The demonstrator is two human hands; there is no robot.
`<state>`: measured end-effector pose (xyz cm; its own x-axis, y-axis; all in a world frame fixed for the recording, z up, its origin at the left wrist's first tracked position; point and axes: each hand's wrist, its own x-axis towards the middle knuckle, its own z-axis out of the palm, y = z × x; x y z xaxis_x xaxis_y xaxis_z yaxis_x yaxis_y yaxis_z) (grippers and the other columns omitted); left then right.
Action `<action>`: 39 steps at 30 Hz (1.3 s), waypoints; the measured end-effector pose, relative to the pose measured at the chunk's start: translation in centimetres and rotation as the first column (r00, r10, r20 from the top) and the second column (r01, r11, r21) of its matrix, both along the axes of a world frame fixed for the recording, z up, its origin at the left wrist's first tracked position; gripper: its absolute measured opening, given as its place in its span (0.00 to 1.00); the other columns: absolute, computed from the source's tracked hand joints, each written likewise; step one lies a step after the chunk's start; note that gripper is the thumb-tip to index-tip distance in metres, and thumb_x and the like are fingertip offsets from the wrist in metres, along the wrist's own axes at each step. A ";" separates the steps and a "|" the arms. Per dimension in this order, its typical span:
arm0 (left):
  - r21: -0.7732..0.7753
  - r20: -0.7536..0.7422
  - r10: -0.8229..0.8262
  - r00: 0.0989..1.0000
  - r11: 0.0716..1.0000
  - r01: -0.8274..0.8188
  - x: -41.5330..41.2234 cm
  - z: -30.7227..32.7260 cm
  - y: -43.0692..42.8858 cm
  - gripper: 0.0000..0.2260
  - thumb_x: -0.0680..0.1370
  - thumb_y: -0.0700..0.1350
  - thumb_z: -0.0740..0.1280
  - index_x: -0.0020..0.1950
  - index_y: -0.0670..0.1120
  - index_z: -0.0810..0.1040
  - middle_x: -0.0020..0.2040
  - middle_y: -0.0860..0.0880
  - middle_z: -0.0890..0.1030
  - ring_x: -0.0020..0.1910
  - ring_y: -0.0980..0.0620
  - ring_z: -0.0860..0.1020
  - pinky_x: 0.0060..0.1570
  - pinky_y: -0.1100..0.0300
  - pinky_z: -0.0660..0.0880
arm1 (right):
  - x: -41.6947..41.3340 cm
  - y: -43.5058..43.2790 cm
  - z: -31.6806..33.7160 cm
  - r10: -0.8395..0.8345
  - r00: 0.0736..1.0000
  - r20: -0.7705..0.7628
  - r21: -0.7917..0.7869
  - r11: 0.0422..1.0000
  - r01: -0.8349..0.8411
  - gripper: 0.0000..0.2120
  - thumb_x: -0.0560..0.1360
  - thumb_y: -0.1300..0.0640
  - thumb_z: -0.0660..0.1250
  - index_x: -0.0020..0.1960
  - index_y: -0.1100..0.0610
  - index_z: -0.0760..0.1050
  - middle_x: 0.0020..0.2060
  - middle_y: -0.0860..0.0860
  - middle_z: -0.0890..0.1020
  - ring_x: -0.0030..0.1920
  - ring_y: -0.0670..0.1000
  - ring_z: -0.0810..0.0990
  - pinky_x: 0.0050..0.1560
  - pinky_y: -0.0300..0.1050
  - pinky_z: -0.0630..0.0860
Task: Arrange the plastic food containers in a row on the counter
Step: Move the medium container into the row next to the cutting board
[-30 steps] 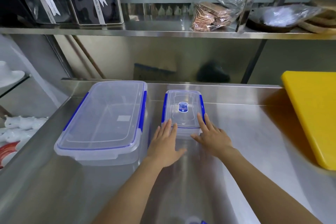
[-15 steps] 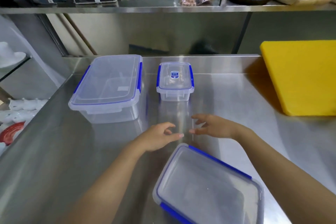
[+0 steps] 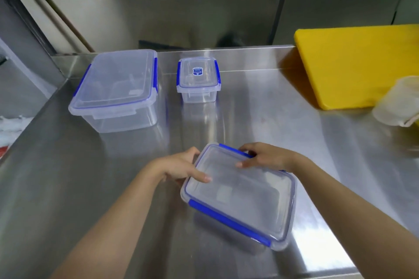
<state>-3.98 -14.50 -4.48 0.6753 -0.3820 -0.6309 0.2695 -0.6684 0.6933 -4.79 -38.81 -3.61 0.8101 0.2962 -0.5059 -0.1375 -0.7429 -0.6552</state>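
A: How far along is the row?

B: Two boxes stand at the far side of the table (image 3: 68, 176): the large container (image 3: 115, 88) on the left, and the small container (image 3: 198, 79) just to its right, apart from it. A third container (image 3: 240, 195) sits near, at an angle, not yet in line. By the look of it, a place to the right of the small one is left for it.

A: And the fingers?

B: The left hand (image 3: 181, 165) curls its fingers round the third container's far-left corner, thumb on the lid. The right hand (image 3: 265, 156) clasps the far edge, fingers bent over the blue clip. Both grip it.
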 end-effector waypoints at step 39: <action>0.056 0.527 -0.171 0.833 0.984 0.167 -1.8 -2.0 -4.9 0.49 0.67 0.58 0.74 0.76 0.60 0.42 0.76 0.59 0.34 0.76 0.55 0.40 0.74 0.54 0.47 | -3.9 -5.4 -2.7 -0.012 0.964 0.265 -0.174 0.983 0.060 0.56 0.52 0.20 0.60 0.68 0.34 0.30 0.73 0.42 0.32 0.75 0.52 0.47 0.74 0.51 0.53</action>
<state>-5.78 -19.44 -6.52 0.8314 -0.5182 -0.2008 -0.2535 -0.6752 0.6928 -8.65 -44.16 -6.26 0.9294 0.1888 -0.3171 -0.0079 -0.8489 -0.5284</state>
